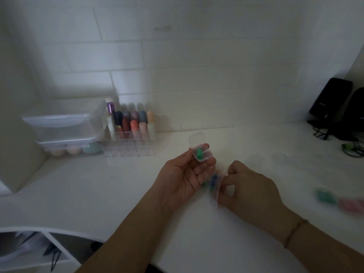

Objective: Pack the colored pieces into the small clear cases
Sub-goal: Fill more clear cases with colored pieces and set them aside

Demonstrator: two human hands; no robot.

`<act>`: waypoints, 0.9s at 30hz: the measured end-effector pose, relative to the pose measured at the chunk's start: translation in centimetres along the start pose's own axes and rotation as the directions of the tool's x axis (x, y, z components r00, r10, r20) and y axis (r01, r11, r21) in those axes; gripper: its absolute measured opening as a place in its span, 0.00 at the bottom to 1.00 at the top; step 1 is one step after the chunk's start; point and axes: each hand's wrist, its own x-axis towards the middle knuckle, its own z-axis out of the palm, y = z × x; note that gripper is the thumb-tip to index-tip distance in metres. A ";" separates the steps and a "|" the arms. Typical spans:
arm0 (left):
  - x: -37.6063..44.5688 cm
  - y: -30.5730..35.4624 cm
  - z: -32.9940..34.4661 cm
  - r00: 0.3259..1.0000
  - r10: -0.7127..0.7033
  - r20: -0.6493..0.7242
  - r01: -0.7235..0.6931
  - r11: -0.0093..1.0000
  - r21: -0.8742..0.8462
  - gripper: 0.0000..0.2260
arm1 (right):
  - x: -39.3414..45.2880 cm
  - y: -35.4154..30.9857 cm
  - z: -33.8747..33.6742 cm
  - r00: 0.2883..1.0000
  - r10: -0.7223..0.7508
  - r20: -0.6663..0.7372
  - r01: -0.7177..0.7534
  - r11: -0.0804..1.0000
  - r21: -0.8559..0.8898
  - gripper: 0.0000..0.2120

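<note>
My left hand (pixel 184 178) holds a small clear case (pixel 202 154) at its fingertips, palm up, with the hinged lid standing open behind. A green piece (pixel 199 152) sits upright inside the case. My right hand (pixel 250 187) pinches a clear plastic bag (pixel 217 184) just right of my left palm. Blue and green pieces (pixel 212 180) show blurred inside the bag. More colored pieces, green (pixel 326 196) and pink (pixel 349 204), lie blurred on the white table (pixel 118 194) at the far right.
A clear organiser (pixel 132 133) with several colored tubes stands against the tiled wall. Stacked clear lidded boxes (pixel 65 127) sit to its left. Black speakers (pixel 338 107) and cables occupy the back right corner. An open shelf (pixel 39 251) lies below the table's left front edge.
</note>
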 end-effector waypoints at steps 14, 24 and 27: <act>0.1 -0.1 -0.1 1.000 -0.020 0.023 0.020 1.000 0.007 0.19 | 0.2 3.0 -0.2 0.996 0.021 0.087 -0.058 0.891 0.449 0.06; -0.1 -0.2 -0.2 0.990 -0.116 0.083 0.110 0.991 0.075 0.17 | -1.5 5.3 -5.3 0.999 0.007 -0.048 0.013 0.915 0.404 0.09; -0.3 -0.4 -0.2 0.976 -0.179 0.121 0.159 0.974 0.160 0.17 | -0.8 3.8 -7.6 0.912 -0.265 -0.314 0.313 0.943 0.115 0.04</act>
